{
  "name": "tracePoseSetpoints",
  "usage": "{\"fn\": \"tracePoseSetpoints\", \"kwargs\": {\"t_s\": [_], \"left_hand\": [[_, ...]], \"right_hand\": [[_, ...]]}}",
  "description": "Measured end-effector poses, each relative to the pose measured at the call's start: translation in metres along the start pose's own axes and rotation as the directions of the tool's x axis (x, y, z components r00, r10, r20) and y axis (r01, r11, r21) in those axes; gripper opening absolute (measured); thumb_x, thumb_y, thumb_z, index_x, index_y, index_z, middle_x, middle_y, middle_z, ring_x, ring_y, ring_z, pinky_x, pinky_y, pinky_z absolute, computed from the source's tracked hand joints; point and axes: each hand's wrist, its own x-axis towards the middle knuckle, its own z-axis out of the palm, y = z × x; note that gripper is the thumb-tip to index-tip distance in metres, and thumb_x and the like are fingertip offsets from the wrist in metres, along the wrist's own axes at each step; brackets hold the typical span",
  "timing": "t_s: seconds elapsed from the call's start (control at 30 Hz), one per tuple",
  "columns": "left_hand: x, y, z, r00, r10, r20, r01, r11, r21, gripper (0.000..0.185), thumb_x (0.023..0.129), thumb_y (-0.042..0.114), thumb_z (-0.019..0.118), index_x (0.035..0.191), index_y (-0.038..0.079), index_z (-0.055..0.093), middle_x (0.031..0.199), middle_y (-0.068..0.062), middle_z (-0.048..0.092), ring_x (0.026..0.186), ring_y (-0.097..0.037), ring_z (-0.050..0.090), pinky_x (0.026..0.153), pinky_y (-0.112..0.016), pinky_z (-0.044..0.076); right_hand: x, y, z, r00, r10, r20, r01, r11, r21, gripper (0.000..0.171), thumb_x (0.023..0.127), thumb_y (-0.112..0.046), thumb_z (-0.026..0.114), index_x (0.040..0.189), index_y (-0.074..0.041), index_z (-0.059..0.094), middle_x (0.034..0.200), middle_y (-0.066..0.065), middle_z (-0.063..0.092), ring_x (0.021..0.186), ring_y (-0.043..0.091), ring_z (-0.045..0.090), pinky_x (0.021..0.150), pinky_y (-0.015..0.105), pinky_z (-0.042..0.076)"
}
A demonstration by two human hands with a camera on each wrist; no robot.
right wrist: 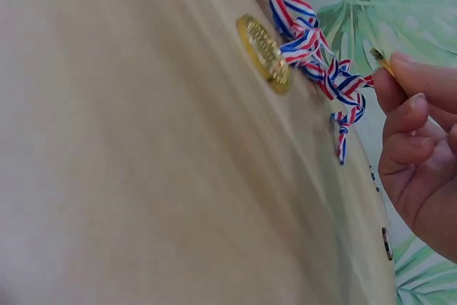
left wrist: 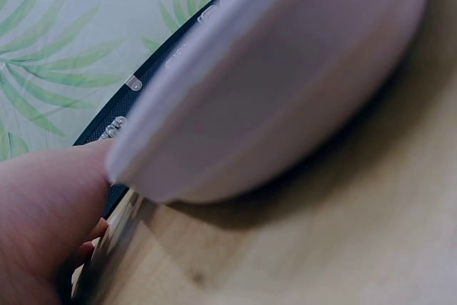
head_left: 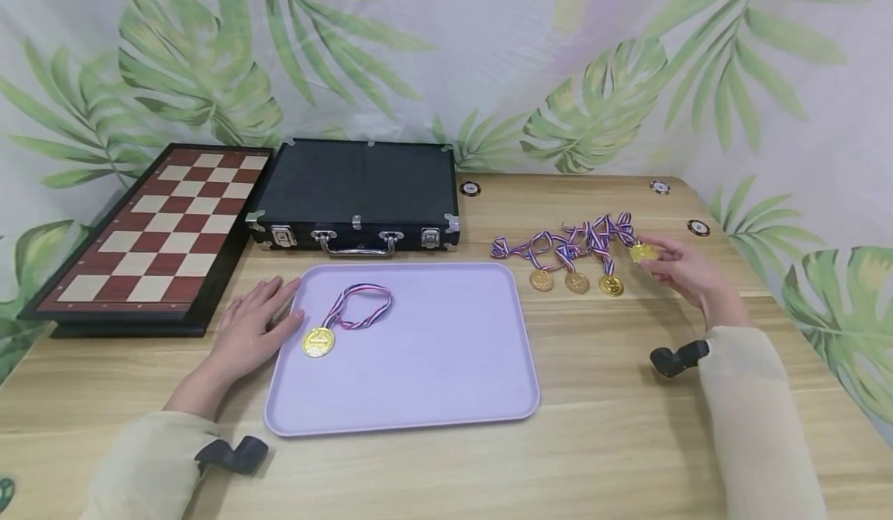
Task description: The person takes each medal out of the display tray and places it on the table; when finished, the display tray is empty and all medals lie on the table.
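1. Leaf-printed fabric hangs behind a pale wooden table (head_left: 628,442) that carries everything here.
2. At the far left lies a red-and-cream chessboard with a dark frame (head_left: 153,233), and beside it a closed black case with metal clasps and a handle (head_left: 356,194), both pushed back, which leaves the front free for the hands.
3. A lilac rectangular plastic tray (head_left: 446,365) sits in the middle, long axis running left to right. The left hand (head_left: 254,330) rests flat on the table with relaxed, nearly straight fingers touching the tray's left edge, seemingly steadying it; it holds nothing.
4. One gold medal on a red-white-blue ribbon (head_left: 318,342) already lies in the tray, disc toward the person, ribbon looped away to the right.
5. Right of the tray, a row of three more gold medals with tangled striped ribbons (head_left: 576,281) lies on the bare wood, discs near, ribbons trailing back and left.
6. The right hand (head_left: 687,272) pinches a fourth gold medal disc (head_left: 643,253) between thumb and fingertips at the row's right end, lifted just off the table; its ribbon leads left into the tangle.
7. Small round poker chips (head_left: 470,188) dot the far edge.
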Motion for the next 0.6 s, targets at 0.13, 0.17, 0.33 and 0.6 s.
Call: {"fn": "tracePoseSetpoints", "kwargs": {"t_s": [0.13,0.17,0.33,0.6], "left_hand": [[0.000,0.000,0.001,1.000,-0.005,0.001,0.005,1.000,-0.004,0.055,0.088,0.038,0.044,0.134,0.011,0.032,0.134,-0.025,0.024,0.124,-0.039,0.013,0.095,-0.055,0.000],[0.000,0.000,0.001,1.000,-0.005,0.000,0.005,1.000,-0.004,0.055,0.088,0.038,0.044,0.134,0.011,0.032,0.134,-0.025,0.024,0.124,-0.039,0.013,0.095,-0.055,0.000],[-0.001,-0.001,0.001,1.000,-0.001,-0.001,0.001,1.000,-0.008,0.055,0.088,0.038,0.044,0.134,0.011,0.032,0.134,-0.025,0.025,0.124,-0.039,0.013,0.094,-0.055,0.001],[-0.001,-0.001,0.000,1.000,-0.004,0.001,0.004,1.000,-0.007,0.055,0.087,0.038,0.044,0.134,0.012,0.032,0.134,-0.025,0.025,0.124,-0.039,0.013,0.094,-0.055,0.001]], "right_hand": [[-0.005,0.011,-0.003,1.000,0.028,-0.010,-0.029,0.983,-0.182,0.060,0.081,-0.006,0.059,0.132,-0.001,0.028,0.073,-0.003,0.050,0.061,0.008,0.048,0.056,0.021,0.043],[-0.005,0.013,-0.004,1.000,0.025,-0.011,-0.027,0.973,-0.229,0.060,0.081,-0.007,0.059,0.132,-0.001,0.029,0.071,-0.003,0.049,0.059,0.007,0.047,0.054,0.021,0.043],[-0.009,0.024,-0.005,0.999,0.032,-0.017,-0.035,0.971,-0.236,0.058,0.079,-0.008,0.062,0.130,-0.003,0.034,0.063,-0.003,0.050,0.052,0.007,0.046,0.049,0.020,0.041],[-0.015,0.027,-0.009,0.997,0.077,-0.011,-0.076,0.943,-0.323,0.060,0.077,-0.015,0.064,0.129,0.000,0.036,0.059,-0.003,0.046,0.049,0.007,0.043,0.045,0.021,0.038]]}}
